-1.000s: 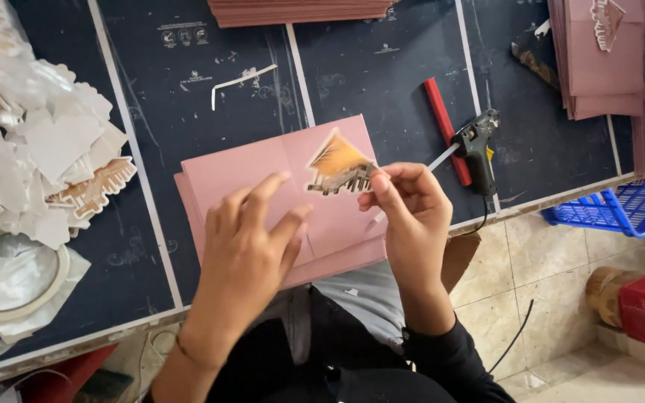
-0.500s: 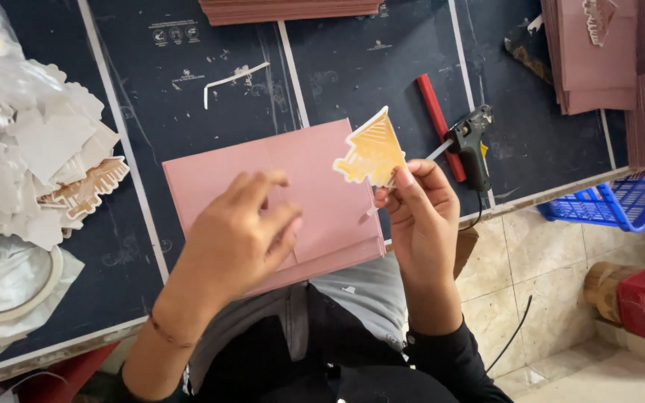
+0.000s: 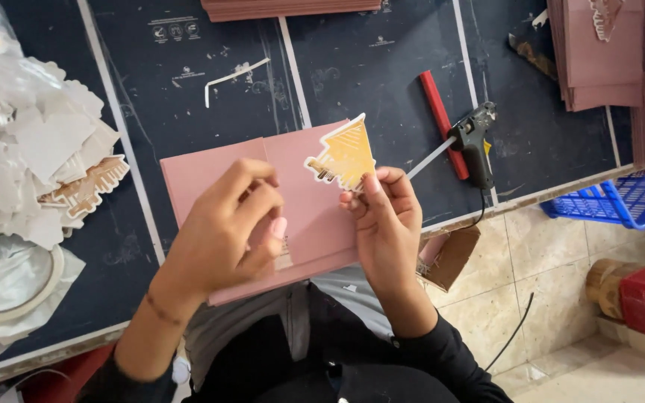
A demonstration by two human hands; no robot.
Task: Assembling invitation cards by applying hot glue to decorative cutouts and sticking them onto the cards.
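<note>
Glue gun point(image 3: 474, 142), red stick point(image 3: 439, 112) right of pink card point(image 3: 307, 216); cutout pile point(image 3: 39, 172) left.

Ahead: bare dark table point(image 3: 367, 82) is lying open beyond the pink folder point(image 3: 315, 216).
Left: a heap of white cutouts point(image 3: 31, 157) and a tape roll point(image 3: 5, 276) are crowding that side.
Right: a red stick point(image 3: 442, 119) and glue gun point(image 3: 475, 142) are blocking.
Far right: pink sheet stacks point(image 3: 599, 60) are filling the corner.

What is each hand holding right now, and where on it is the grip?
The right hand pinches the yellow tree-shaped cutout by its lower right corner. The left hand hovers curled over the pink folded card; no clear grip on anything.
</note>
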